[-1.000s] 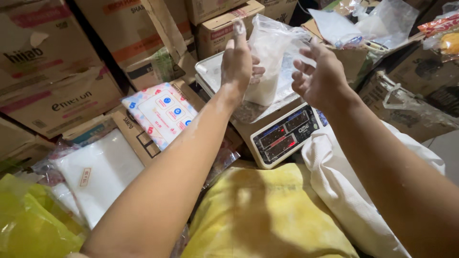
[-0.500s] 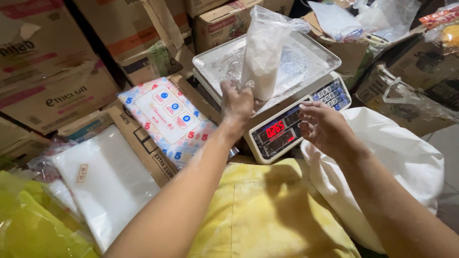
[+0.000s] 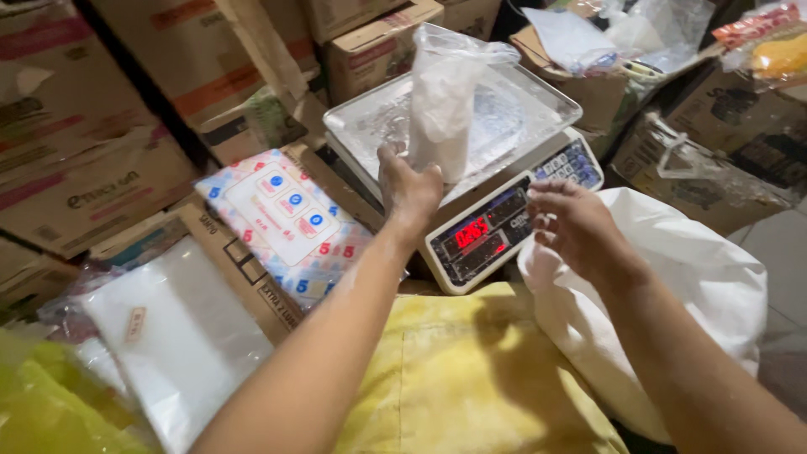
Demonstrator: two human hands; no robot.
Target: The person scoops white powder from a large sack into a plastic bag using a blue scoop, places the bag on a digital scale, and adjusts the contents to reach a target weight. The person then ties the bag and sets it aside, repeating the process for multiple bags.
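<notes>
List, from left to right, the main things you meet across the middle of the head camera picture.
Clear plastic packet → patterned packet → left hand → scale display → right hand → white sack.

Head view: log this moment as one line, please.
left hand: steadies clear bag of white powder upright on scale tray | right hand: open, over the scale's keypad side | red display lit

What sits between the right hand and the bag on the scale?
In the head view, the scale's front panel with its red display and keypad lies between the right hand and the clear bag, which the left hand steadies.
</notes>
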